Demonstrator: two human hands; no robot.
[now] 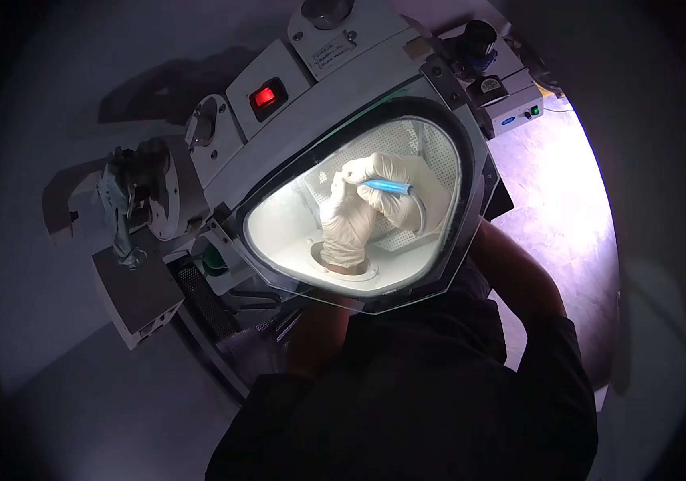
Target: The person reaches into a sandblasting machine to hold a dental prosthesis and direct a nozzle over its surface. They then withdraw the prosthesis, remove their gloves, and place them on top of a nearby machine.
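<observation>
Both my hands are in white gloves inside a lit blasting cabinet (279, 255), seen through its window. My right hand (395, 210) is closed around a blue pen-shaped handpiece (387, 187), which lies nearly level and points left. A pale hose (421, 215) curves down from the handpiece's right end. Coming up through the round arm hole (369, 273), my left hand (348, 223) has its fingers pinched together close to the handpiece's tip. Whatever sits between those fingertips is too small to make out.
A perforated panel (431, 148) lines the cabinet's back. On the housing glows a red switch (264, 97). At the right stands a control box (515, 112) with a black knob (478, 38). Grey cloth or gloves (116, 200) hang at the left above a grey box (136, 280).
</observation>
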